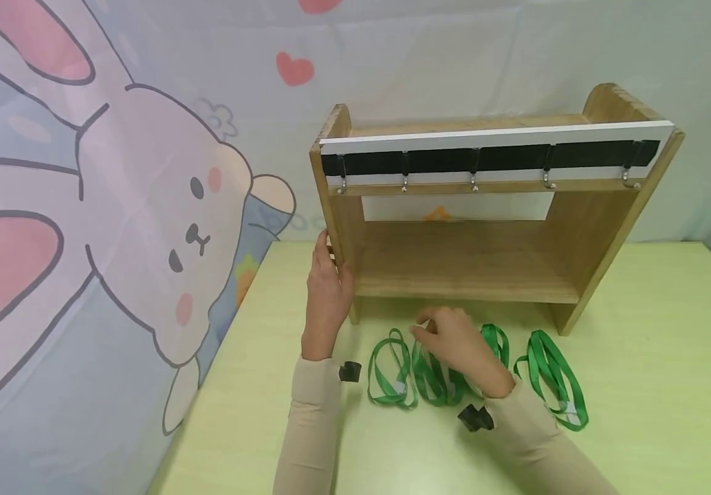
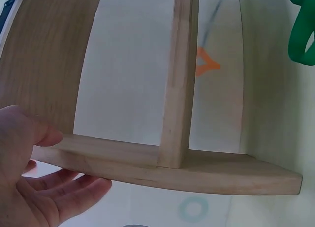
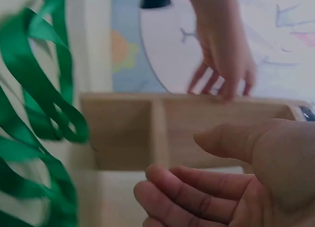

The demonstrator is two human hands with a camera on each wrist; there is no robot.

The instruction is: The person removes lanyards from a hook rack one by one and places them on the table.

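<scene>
A wooden shelf rack stands at the back of the table. My left hand grips its left side panel, with the thumb on the inner side and the fingers outside, as the left wrist view shows. Bundles of green ribbon, like lanyards, lie in a row before the rack, among them a rightmost bundle. Above the middle bundles hovers my right hand, partly hiding them. Its thumb and loosely bent fingers stand apart with nothing between them in the right wrist view, beside green ribbon.
Several silver hooks hang along a black-and-white strip on the rack's upper front. Its lower shelf sits below them. A cloth printed with a rabbit covers the left and back. The tabletop is pale yellow-green.
</scene>
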